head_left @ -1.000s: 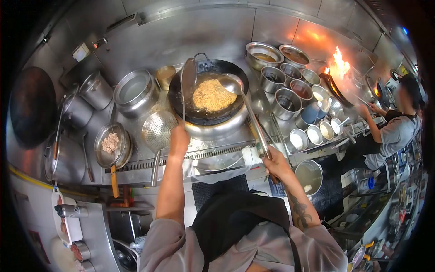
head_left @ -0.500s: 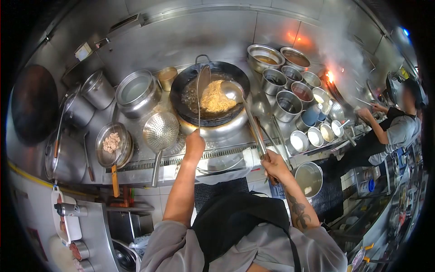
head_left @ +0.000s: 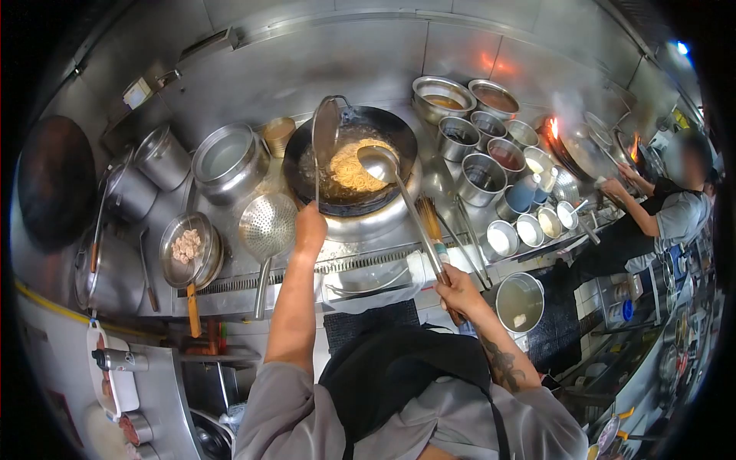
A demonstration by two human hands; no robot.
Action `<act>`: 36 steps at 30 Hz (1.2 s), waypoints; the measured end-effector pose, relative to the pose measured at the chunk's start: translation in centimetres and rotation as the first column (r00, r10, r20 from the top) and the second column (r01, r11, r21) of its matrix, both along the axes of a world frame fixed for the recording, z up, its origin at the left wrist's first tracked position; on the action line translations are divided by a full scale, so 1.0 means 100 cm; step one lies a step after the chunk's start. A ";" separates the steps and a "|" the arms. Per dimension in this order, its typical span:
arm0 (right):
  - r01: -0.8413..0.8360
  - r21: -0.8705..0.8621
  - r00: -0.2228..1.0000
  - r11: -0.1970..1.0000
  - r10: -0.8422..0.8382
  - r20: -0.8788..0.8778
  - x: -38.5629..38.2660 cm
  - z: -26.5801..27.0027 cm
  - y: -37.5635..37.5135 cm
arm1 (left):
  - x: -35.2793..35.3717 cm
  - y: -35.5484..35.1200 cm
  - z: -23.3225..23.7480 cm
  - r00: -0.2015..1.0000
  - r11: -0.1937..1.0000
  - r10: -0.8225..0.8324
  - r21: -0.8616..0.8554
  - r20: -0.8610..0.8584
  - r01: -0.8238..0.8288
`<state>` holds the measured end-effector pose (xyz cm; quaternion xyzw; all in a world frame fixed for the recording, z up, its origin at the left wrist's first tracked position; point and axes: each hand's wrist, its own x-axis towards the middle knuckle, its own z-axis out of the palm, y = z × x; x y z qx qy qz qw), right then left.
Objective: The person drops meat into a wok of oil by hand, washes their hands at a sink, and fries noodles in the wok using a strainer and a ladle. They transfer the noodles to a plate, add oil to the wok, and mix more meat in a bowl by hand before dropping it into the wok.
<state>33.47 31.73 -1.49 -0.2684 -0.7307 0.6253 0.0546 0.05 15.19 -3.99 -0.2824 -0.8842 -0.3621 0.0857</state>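
Noodles [head_left: 354,170] lie in dark liquid inside a black wok [head_left: 406,138] on the burner. My left hand [head_left: 310,228] is closed round the thin handle of a flat round strainer [head_left: 326,126], tilted on edge over the wok's left side. My right hand [head_left: 458,293] grips the long handle of a ladle [head_left: 378,164], whose bowl rests at the right of the noodles. A brush [head_left: 431,222] leans beside the ladle handle.
A perforated skimmer [head_left: 267,225] and a pan with pale pieces [head_left: 186,246] stand to the left. Several metal pots of sauces [head_left: 483,180] stand right of the wok. Farther right, a co-worker [head_left: 675,207] holds a wok near a flame [head_left: 553,127].
My left hand and the strainer have moved left and up, toward the wok's edge. The ladle bowl has shifted slightly left and down. The co-worker's wok has come into clearer view.
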 end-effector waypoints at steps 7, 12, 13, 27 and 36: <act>0.030 0.114 0.997 0.993 -0.022 -0.067 -0.003 -0.007 0.010 | 0.021 -0.019 0.001 0.999 0.999 -0.003 -0.047 0.047 0.005; 0.039 0.071 0.999 0.997 -0.039 -0.005 -0.007 -0.007 0.013 | 0.037 -0.013 -0.010 0.997 0.996 -0.058 -0.068 0.043 0.060; 0.042 0.065 0.999 0.997 -0.042 -0.002 -0.007 -0.006 0.012 | 0.039 -0.012 -0.012 0.997 0.996 -0.064 -0.064 0.039 0.067; 0.014 -0.049 0.997 0.999 -0.018 -0.075 -0.010 -0.014 0.011 | 0.055 0.000 -0.009 0.988 0.989 -0.151 -0.004 0.038 0.151; 0.001 0.009 1.000 1.000 -0.001 0.001 -0.005 -0.003 -0.002 | 0.008 0.008 -0.008 0.994 0.994 -0.106 -0.018 0.004 0.106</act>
